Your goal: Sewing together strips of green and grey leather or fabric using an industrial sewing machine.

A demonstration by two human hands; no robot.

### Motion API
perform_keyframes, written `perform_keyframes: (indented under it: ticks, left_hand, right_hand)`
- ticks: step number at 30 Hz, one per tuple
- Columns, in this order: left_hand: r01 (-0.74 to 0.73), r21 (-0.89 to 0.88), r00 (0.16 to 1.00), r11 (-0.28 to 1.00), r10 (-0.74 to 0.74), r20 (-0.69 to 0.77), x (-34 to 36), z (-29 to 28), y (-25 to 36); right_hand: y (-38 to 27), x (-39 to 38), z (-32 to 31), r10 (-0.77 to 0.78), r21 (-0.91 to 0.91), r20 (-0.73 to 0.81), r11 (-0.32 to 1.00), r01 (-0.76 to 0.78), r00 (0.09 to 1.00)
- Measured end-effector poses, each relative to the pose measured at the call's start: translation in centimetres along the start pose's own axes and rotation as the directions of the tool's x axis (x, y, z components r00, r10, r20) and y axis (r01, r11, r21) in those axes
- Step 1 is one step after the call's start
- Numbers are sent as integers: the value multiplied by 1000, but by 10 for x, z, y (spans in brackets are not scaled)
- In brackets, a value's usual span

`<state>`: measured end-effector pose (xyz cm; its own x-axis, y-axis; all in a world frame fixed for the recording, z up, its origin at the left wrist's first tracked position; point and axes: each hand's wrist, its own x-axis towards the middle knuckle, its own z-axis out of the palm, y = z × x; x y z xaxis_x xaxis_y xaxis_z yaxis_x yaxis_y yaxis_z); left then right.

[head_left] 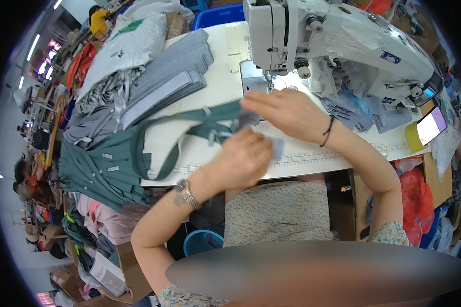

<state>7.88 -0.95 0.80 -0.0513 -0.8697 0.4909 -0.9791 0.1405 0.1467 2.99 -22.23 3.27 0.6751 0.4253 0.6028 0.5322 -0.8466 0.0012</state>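
My left hand, with a metal watch on its wrist, is closed in front of the sewing machine. Its fingers grip a small grey fabric piece, whose pale corner sticks out beside the knuckles. Over the table, my right hand stretches its fingers leftward, apart, across more grey cloth below the needle area; its thumb is hidden. A dark green strap with light clips or tags runs from a green pile up to both hands. What lies under the left fingers is partly hidden.
Stacked grey fabric pieces and a white plastic sack occupy the table's left side. Green straps hang over its left edge. Grey scraps lie under the machine arm; a lit phone stands at the right. A measuring scale lines the front edge.
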Motion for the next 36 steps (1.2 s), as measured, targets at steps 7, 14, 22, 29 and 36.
perform_keyframes:
  ticks: [7,14,22,29,36]
  left_hand:
    - [-34,79,979,996,49,-197,-5,-17,29]
    - [547,-679,771,490,-611,181,17,-13,-30]
    - [623,-437,771,649,-604,202,32,-2,-58]
    - [281,163,954,946,-257,-155,46,11,-92]
    - [113,211,992,971,-122,32,34,8,-74]
  right_hand:
    - [-11,-10,-7,12,254,58,967,-27,998]
    - [-25,-13,-28,351,916,391,-234,-325,851]
    - [11,-22,-30,270,528,572,600,-600,774]
    - [25,-25,0,70,63,229,994,-86,971]
    - [33,-38,17,66,16,73,998,-67,995]
